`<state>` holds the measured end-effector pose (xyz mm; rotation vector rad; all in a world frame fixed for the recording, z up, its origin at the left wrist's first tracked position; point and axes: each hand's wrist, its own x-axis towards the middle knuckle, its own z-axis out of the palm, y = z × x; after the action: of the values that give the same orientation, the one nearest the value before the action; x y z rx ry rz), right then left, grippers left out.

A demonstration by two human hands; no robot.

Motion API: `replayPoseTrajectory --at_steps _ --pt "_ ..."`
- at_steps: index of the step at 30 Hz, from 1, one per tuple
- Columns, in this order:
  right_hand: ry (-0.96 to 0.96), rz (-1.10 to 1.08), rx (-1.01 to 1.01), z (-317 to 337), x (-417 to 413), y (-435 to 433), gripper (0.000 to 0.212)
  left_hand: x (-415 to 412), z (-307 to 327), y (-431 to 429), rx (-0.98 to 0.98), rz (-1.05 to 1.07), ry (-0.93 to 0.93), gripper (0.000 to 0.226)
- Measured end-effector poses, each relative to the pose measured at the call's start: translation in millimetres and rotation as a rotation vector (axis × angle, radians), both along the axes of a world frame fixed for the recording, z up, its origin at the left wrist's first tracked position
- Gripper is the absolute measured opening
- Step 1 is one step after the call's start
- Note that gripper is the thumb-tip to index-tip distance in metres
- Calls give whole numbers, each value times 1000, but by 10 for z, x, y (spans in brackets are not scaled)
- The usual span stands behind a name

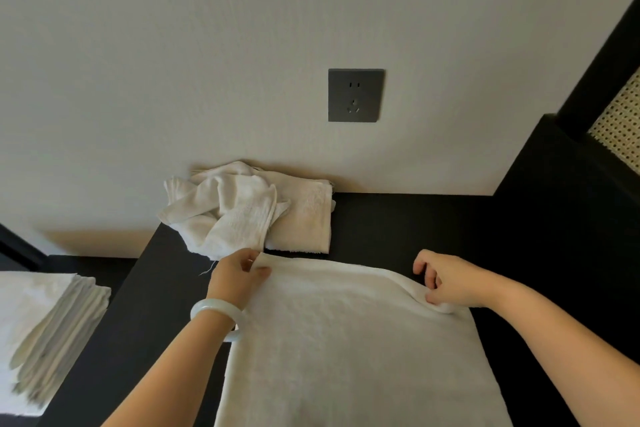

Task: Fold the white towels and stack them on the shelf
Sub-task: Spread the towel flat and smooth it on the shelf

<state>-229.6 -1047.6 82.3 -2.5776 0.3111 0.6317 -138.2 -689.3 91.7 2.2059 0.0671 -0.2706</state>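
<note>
A large white towel lies spread on the black tabletop in front of me. My left hand, with a pale bangle on the wrist, pinches its far left corner. My right hand pinches the far right corner, where the edge is lifted and curled. Behind, against the wall, a crumpled white towel lies partly over a folded white towel. A stack of several folded white towels sits on a lower dark surface at the left.
A dark wall socket is mounted on the pale wall above the table. A black frame with a woven cane panel rises at the right. The table's left edge drops off beside the stack.
</note>
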Motion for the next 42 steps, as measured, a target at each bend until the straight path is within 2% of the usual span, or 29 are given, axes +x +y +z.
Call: replayPoseTrajectory --at_steps 3,6,8,12,15,18,20,22,23,24,25,27,28,30,33,36,39,42 --pt "48 89 -33 78 29 -41 15 29 17 10 -68 45 -26 9" --pt "22 14 160 209 42 -98 6 75 38 41 -87 50 -28 9" --pt "-36 -69 269 299 53 -165 10 95 39 61 -83 39 -31 8" --pt "-87 -128 255 347 128 -296 22 138 12 77 -99 29 -48 9" --pt "-235 -280 177 217 162 -303 21 156 -23 53 -96 52 -66 10" --pt "-246 -409 108 51 127 -186 22 140 -52 -4 -31 79 -96 14" --pt "-309 -467 -28 16 65 -69 24 71 -41 -56 113 30 -192 15" --pt "-569 -387 -341 -11 -24 127 29 -57 -59 -170 356 -113 -471 24" --pt "-722 -307 -402 -33 -69 291 29 -168 -87 -250 428 -207 -593 31" --pt "-821 -185 -381 -56 -121 480 31 -296 -131 -336 469 -316 -642 36" --pt "-835 -35 -350 -119 -177 651 38 -412 -182 -410 509 -435 -599 44" --pt "-595 163 -343 -269 -282 802 60 -495 -336 -395 681 -589 -420 63" --pt "-461 155 -352 -329 -317 712 67 -460 -417 -324 752 -610 -345 68" --pt "-321 22 -408 -403 -331 395 70 -331 -499 -147 806 -534 -308 70" --pt "-240 -135 -448 -358 -256 165 71 -159 -423 -4 782 -409 -228 71" --pt "-310 -179 -478 -285 -305 298 72 -198 -352 1 800 -371 -194 71" --pt "-376 -110 -440 -238 -643 605 69 -568 -295 29 819 -423 -249 76" --pt "-299 -41 -457 -416 -1019 807 74 -1050 -302 83 766 -549 -287 70"
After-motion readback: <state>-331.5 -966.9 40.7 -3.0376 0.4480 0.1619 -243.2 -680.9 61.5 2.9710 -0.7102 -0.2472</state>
